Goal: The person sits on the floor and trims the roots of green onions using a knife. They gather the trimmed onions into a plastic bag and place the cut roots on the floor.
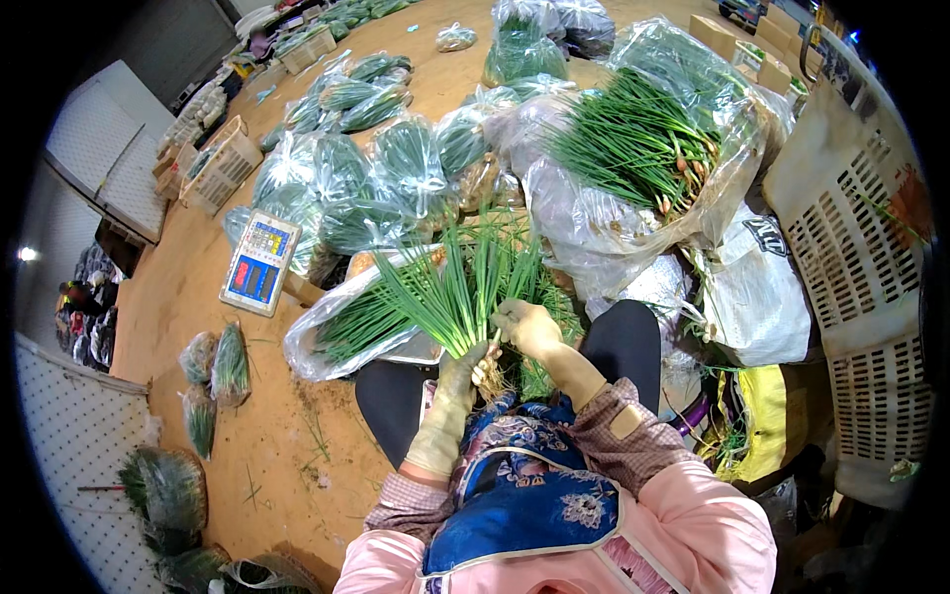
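Gloved and held low in front of me, my left hand [464, 364] is closed around the lower stalks of a fanned bunch of green onions [453, 297]. Their pale bulbs and roots hang beside it, over my lap. My right hand [519, 324], gloved too, is at the right side of the bunch with its fingers bent at some stalks. More green onions [364, 323] lie in an open clear plastic bag under and left of the bunch. A digital scale display [260, 262] stands left of that bag. A large pile of green onions [638, 141] rests on an opened plastic sack at the upper right.
Tied bags of green onions [326, 171] crowd the floor ahead. Smaller bags [231, 364] lie at the left. A tall slotted plastic crate [853, 245] and a white woven sack [757, 297] stand at my right, above a yellow bag [764, 423]. Another crate [223, 167] sits farther off.
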The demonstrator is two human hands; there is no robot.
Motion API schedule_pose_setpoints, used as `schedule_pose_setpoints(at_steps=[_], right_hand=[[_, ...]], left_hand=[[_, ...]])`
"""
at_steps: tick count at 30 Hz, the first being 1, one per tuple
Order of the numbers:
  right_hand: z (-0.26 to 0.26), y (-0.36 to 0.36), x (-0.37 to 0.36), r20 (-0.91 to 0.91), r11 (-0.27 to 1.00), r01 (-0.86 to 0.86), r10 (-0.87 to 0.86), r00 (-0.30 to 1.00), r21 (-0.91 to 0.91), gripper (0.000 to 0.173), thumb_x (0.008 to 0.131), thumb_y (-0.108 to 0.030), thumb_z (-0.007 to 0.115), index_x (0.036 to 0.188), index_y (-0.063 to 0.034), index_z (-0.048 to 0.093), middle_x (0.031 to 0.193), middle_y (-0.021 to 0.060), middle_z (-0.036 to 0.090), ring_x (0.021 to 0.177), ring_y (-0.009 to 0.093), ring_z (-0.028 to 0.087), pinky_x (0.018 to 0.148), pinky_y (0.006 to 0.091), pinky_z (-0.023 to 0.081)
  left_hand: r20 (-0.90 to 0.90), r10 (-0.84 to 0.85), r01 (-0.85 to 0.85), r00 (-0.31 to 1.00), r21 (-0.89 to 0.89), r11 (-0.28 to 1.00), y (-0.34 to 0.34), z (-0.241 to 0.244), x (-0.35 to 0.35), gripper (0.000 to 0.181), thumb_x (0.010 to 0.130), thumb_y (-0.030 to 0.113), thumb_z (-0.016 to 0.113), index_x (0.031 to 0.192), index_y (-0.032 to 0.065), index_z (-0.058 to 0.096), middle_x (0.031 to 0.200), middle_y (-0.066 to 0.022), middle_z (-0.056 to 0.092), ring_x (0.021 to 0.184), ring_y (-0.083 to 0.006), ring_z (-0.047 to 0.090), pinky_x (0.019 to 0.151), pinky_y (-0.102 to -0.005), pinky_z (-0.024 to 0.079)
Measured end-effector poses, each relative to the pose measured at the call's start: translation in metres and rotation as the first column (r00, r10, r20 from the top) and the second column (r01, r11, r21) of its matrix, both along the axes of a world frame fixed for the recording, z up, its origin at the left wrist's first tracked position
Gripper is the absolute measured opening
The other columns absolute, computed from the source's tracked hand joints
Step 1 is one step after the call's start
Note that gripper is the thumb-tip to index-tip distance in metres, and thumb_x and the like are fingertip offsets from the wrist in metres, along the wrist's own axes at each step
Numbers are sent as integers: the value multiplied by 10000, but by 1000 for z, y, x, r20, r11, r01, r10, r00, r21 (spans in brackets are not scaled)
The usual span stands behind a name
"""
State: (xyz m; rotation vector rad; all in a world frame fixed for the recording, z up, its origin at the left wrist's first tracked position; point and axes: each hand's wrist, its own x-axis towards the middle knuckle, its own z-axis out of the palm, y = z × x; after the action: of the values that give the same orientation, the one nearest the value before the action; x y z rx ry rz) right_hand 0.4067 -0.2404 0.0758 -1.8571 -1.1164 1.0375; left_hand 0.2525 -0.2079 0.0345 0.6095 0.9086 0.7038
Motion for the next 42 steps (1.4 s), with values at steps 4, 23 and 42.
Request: schedule_pose_setpoints(at_steps=[4,23,42], right_hand=[[-32,11,29,-945,831,556,-171,280,14,153,854,-220,493,882,-71,510,635,-17,448,483,60,345,450,166,285],[-39,-4,15,-823,949,308,-125,554,63,160,824,-183,539,725,-60,515,590,21,490,478,92,418,422,216,321],[27,21,24,404,988,-2,-61,913,153,299,832,-320,489,948,-52,550,818,214,598,826,379,558,732,445,426]], left_hand=[[108,-22,24,994,-21,999,4,5,2,181,797,28,568,966,-27,534,846,-105,612,732,-186,614,649,-265,510],[-274,-16,104,962,308,946,6,0,26,219,756,2,606,971,-4,566,866,-73,603,709,-152,591,617,-263,487],[-459,202,220,865,709,670,29,5,34,398,681,93,682,1038,8,528,957,-82,615,849,-183,582,755,-286,453]])
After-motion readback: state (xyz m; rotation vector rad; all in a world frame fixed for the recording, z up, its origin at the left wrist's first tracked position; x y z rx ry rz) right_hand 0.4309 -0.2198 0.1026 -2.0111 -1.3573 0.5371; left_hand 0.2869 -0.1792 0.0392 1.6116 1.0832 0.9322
